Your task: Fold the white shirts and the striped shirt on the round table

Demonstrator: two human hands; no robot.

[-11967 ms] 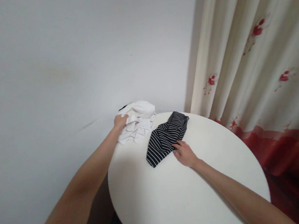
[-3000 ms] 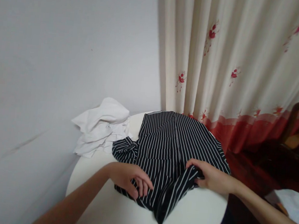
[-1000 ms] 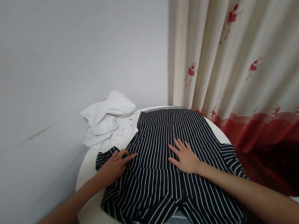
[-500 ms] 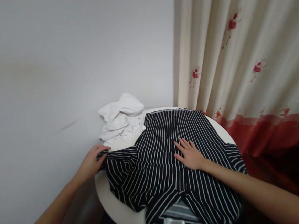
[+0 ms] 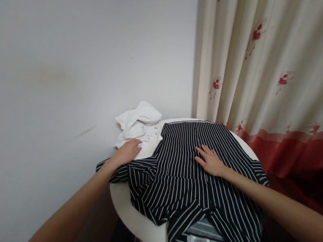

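Two bare hands work on one black shirt with thin white stripes point(image 5: 185, 175), which lies spread flat over the round white desk point(image 5: 132, 212). Its long axis runs from the collar and label at the near desk edge to the hem at the far edge, by the cream curtain with red flowers point(image 5: 266, 69).

The right hand point(image 5: 211, 161) lies palm down on the middle of the shirt, fingers extended and flat, pointing toward the far left. Its grip is released; it presses the cloth and grasps nothing.

The left hand point(image 5: 127, 152) sits at the left rim of the desk, above the shirt's left sleeve point(image 5: 118, 171), which juts out sideways past the desk edge. The fingers are loosely extended, tips toward the crumpled white cloth point(image 5: 139, 125) just beyond. The hand appears to rest on or just over the sleeve's upper edge; the grip looks slack, not clenched, but whether any cloth is pinched beneath it cannot be told.

The sleeve lies directly under and to the near side of the left hand, and that hand is the nearer one. The white cloth is bunched against the grey wall point(image 5: 71, 54), touching the shirt's far left corner.
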